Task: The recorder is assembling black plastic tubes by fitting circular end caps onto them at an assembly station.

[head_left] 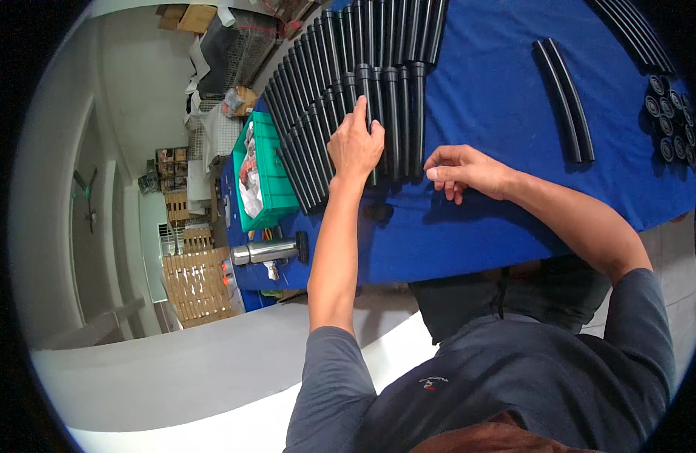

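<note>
I see the two hands well apart: my left hand (pixel 354 149), index finger outstretched, is over the near row of black collared tubes (pixel 391 113) on the blue cloth (pixel 480 90), though I can't tell whether it touches one. My right hand (pixel 469 172), loosely curled and apparently unladen, sits just right of the rightmost tube (pixel 418 121), whose long axis runs near to far.

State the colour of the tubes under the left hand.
The tubes are black, best seen in the head view.
</note>
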`<state>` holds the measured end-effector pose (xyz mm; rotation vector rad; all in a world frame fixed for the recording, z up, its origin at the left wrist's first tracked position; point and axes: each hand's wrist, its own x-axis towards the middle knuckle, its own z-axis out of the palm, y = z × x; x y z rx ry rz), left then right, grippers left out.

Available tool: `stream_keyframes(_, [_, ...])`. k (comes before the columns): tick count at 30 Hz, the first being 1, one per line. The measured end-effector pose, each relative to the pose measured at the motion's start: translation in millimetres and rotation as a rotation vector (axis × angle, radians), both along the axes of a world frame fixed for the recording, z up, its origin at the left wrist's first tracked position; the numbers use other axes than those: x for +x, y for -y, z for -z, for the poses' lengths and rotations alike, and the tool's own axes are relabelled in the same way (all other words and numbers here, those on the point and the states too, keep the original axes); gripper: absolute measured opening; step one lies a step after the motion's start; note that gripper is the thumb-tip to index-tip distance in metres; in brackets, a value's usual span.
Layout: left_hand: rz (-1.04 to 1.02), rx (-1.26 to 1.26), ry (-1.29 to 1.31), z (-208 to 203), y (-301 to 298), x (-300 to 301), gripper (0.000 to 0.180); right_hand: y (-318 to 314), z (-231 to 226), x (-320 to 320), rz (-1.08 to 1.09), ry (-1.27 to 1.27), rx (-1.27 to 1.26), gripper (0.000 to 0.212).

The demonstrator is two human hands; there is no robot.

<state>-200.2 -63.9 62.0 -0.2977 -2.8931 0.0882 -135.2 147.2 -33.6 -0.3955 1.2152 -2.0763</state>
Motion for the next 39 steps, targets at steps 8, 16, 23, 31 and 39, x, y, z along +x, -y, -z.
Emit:
stream_keyframes(8, [-0.068, -0.124, -0.026, 24, 7, -24, 0.055, 1, 1, -4, -0.048, -0.017, 0.022, 0.041])
stream_keyframes(16, [-0.086, -0.139, -0.073, 28, 9, -21, 0.053, 1, 1, -2, -0.057, -0.021, 0.022, 0.039])
stream_keyframes(23, [-0.076, -0.165, -0.109, 24, 1, -17, 0.055, -3, 5, 2, 0.008, -0.01, 0.016, 0.034])
stream_keyframes(31, [0.373, 0.204, -0.218, 5, -83, -15, 0.036, 0, 9, 0, -0.097, -0.202, 0.104, 0.022])
stream_keyframes(39, [0.786, 0.392, 0.385, 50, -206, -1, 0.027, 21, 26, 12, 0.126, -0.738, 0.032, 0.029])
